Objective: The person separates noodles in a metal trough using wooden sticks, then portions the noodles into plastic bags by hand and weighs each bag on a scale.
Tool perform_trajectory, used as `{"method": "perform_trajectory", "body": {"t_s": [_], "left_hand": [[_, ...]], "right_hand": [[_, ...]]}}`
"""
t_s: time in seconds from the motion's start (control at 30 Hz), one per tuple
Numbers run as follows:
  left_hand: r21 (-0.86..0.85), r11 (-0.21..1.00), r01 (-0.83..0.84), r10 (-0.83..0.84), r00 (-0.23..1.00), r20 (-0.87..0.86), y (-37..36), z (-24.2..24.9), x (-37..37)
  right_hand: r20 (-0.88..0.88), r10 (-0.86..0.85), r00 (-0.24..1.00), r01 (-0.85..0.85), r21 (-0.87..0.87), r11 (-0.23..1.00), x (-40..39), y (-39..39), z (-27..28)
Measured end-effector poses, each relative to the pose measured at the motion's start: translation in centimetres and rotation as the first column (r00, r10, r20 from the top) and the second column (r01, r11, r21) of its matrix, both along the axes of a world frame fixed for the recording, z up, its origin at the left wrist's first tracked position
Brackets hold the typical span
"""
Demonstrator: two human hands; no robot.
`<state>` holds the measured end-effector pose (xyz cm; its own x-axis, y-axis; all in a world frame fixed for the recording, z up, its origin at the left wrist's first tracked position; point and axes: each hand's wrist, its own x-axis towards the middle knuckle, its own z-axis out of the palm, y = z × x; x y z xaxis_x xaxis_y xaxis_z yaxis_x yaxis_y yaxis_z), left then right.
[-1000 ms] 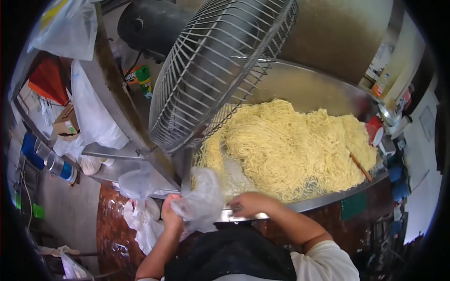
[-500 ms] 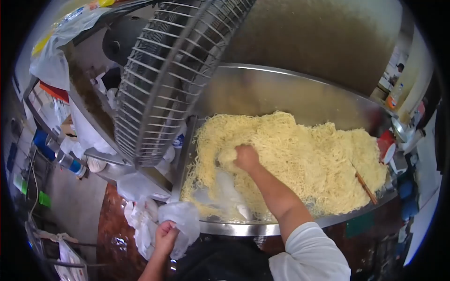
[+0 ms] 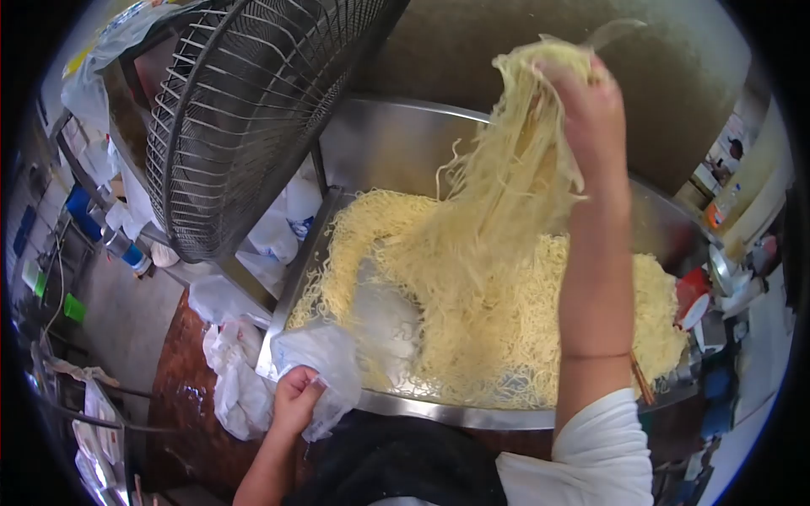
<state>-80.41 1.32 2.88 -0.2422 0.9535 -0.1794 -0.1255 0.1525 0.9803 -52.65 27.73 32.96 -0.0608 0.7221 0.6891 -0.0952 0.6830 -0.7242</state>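
Observation:
My right hand (image 3: 586,101) is raised high, closed around a big clump of pale yellow noodles (image 3: 515,185). Long strands hang from it, blurred by motion, down to the noodles in the metal tray (image 3: 439,411). More noodles (image 3: 506,354) lie in a thick layer across that tray, with a bare metal patch at its left front. Beside the tray's front left corner, my left hand (image 3: 297,395) pinches the edge of a clear plastic bag (image 3: 325,354). A pair of chopsticks (image 3: 643,381) rests at the right of the tray, partly behind my right forearm.
A large fan (image 3: 245,118) stands at the upper left, close to the tray's edge. White plastic bags (image 3: 234,371) hang left of my left hand. Past the tray's right end are a red container (image 3: 692,291) and several bowls. An orange bottle (image 3: 719,207) stands farther back.
My right hand has risen from the tray with a clump of noodles, leaving a larger bare patch of metal. My left hand still holds the plastic bag. The view has shifted slightly.

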Motion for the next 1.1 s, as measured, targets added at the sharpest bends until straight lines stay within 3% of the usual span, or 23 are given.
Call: {"method": "perform_trajectory", "body": {"t_s": [0.1,0.13,0.2,0.27,0.33,0.4,0.43,0.47,0.53,0.57,0.63,0.7,0.8,0.87,0.97,1.1], "left_hand": [[-0.008,0.999,-0.044,0.045,0.998,0.036,-0.1,0.4,0.7],[-0.011,0.999,-0.043,0.044,0.998,0.043,-0.2,0.1,0.7],[-0.033,0.999,-0.035,0.036,0.999,0.04,-1.0,-0.8,-0.1],[-0.04,0.999,-0.004,0.004,1.0,0.009,-1.5,-1.5,-1.5],[-0.049,0.999,-0.005,0.004,1.0,-0.008,-1.6,-1.1,-2.4],[-0.062,0.997,-0.054,0.051,0.997,-0.057,-1.8,-0.4,-2.6],[-0.069,0.994,-0.08,0.074,0.994,-0.085,-1.8,-0.1,-2.7],[-0.069,0.993,-0.092,0.088,0.994,-0.059,-2.1,-0.1,-2.8],[-0.059,0.993,-0.101,0.101,0.995,-0.015,-3.2,-0.8,-3.0],[-0.054,0.991,-0.12,0.119,0.993,-0.027,-3.7,-1.7,-3.0],[-0.146,0.973,-0.181,0.179,0.983,-0.027,-5.3,-3.1,-3.0],[-0.142,0.974,-0.176,0.131,0.951,-0.28,-6.5,-3.5,-3.2],[-0.168,0.962,-0.217,0.114,0.874,-0.473,-9.2,-6.3,-4.2],[-0.221,0.934,-0.282,0.145,0.861,-0.487,-10.5,-8.0,-4.7],[-0.278,0.909,-0.312,0.135,0.849,-0.511,-11.1,-9.3,-4.5],[-0.212,0.958,-0.195,0.035,0.809,-0.586,-9.8,-10.2,-3.5]], "right_hand": [[0.179,0.104,0.978,-0.099,-0.036,0.994,-0.3,2.0,0.2],[0.317,0.091,0.944,-0.076,-0.059,0.995,-0.5,2.5,-1.2],[0.492,0.141,0.859,-0.103,-0.105,0.989,-1.0,4.0,-5.2],[0.515,0.124,0.848,-0.072,-0.121,0.99,-2.5,4.9,-11.1],[0.64,-0.004,0.769,0.022,-0.02,1.0,-4.9,4.1,-15.8],[0.903,-0.237,0.358,0.137,0.201,0.97,-7.4,4.7,-22.6],[0.999,-0.035,-0.026,0.028,0.035,0.999,-8.8,3.8,-22.6],[0.897,0.138,-0.419,-0.008,-0.155,0.988,-10.5,3.0,-22.6],[0.963,0.121,-0.242,0.058,-0.11,0.992,-14.2,2.3,-28.0],[0.992,-0.03,-0.124,0.011,0.031,0.999,-16.8,2.3,-31.7],[0.997,-0.063,-0.041,-0.176,0.055,0.983,-20.5,2.2,-35.9],[0.996,0.015,-0.09,-0.26,-0.038,0.965,-22.2,2.3,-38.0],[0.954,0.116,-0.278,0.011,-0.117,0.993,-23.9,5.9,-37.9],[0.916,0.003,-0.402,0.223,0.094,0.97,-23.4,12.2,-39.7],[0.992,0.109,-0.065,0.496,-0.063,0.866,-17.1,17.9,-39.4],[0.981,0.178,-0.073,0.421,-0.132,0.898,-15.3,17.3,-38.7]]}}
